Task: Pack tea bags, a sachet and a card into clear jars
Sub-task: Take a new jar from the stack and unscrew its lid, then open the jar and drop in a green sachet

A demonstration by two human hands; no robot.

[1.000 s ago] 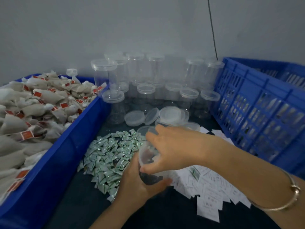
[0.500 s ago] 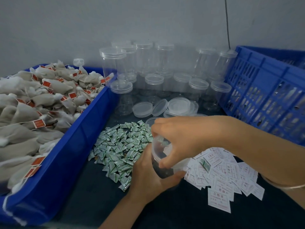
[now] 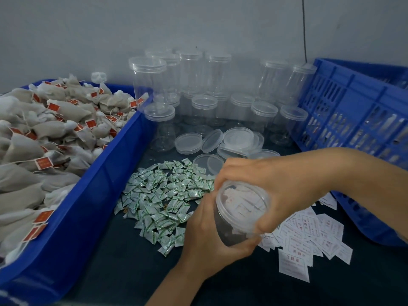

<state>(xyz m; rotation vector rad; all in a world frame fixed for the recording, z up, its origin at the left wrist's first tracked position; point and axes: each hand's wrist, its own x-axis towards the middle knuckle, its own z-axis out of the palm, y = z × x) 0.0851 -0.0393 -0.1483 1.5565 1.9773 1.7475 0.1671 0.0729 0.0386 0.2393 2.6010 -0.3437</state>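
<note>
We see a plain grey wall (image 3: 88, 29) right across the back. A thin dark cable (image 3: 304, 29) hangs straight down it, upper rt, to the top edge of a blue crate (image 3: 353, 102). Below, a dark matte table (image 3: 123, 261). Light's dim & even, w/ soft shadows.

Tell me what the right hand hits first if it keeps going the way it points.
The right hand grips the jar's lid; further left, over the green sachets, it would likely meet the blue bin's wall, though height is unclear.
</note>
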